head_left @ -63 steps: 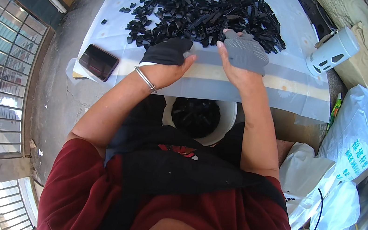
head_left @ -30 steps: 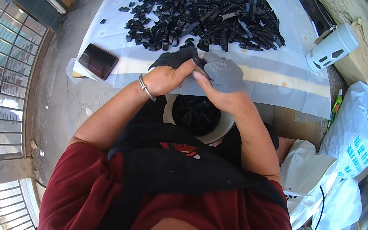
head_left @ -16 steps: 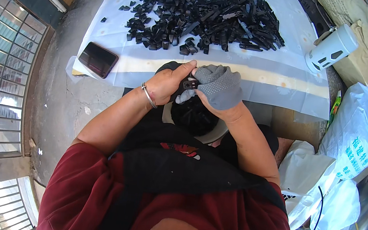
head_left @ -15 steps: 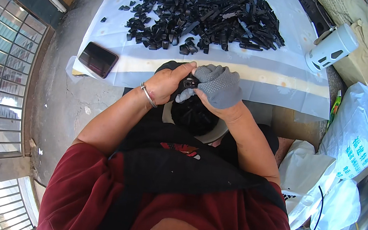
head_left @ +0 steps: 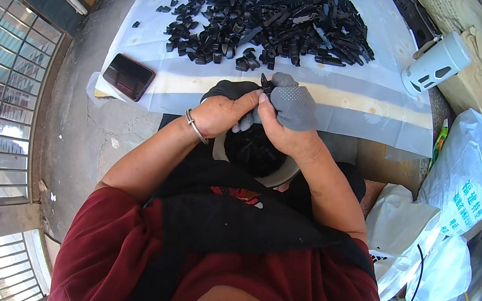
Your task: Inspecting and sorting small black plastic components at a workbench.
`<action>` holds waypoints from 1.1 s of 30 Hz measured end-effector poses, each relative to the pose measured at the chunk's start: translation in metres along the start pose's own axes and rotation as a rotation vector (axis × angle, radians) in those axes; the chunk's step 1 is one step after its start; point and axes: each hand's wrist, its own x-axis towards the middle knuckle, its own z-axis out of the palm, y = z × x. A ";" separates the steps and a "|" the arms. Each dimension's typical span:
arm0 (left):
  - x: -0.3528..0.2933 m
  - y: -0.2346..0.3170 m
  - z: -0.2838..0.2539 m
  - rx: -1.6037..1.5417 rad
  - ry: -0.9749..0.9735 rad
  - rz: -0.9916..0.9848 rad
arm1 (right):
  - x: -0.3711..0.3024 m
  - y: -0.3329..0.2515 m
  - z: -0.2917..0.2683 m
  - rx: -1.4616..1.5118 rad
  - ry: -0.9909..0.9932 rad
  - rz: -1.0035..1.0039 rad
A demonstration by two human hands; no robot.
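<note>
Between my two hands, over the near edge of the table, is a small black plastic part (head_left: 266,84). My left hand (head_left: 226,108), in a dark glove that leaves the thumb bare, is closed with its thumb against the part. Closed on the same part is my right hand (head_left: 291,109), its grey dotted glove also leaving the thumb bare. Both thumbs meet at the part's lower end, and its pointed tip sticks up. Below the hands a pale round bucket (head_left: 279,179) holds more black pieces (head_left: 251,152).
A large heap of black plastic parts (head_left: 283,24) covers the far middle of the cloth-covered table (head_left: 376,111). A phone (head_left: 128,77) lies at the table's left corner. A white tumbler (head_left: 437,64) stands at the right edge. White plastic bags (head_left: 465,176) crowd my right side.
The black part has turned so that its tip now points up and away. My right hand has rolled, and both thumbs have come together on the part.
</note>
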 end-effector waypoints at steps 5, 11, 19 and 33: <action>0.003 0.025 -0.019 0.303 -0.131 -0.061 | 0.003 0.012 -0.008 0.046 -0.082 -0.052; 0.004 0.010 -0.021 0.031 -0.240 -0.262 | 0.003 0.011 -0.010 0.016 -0.159 -0.046; -0.001 0.004 -0.003 -0.318 0.178 -0.015 | 0.002 -0.003 -0.016 -0.104 -0.015 -0.138; -0.004 0.021 -0.005 0.345 0.215 0.193 | -0.007 -0.003 -0.009 -0.519 -0.136 -0.233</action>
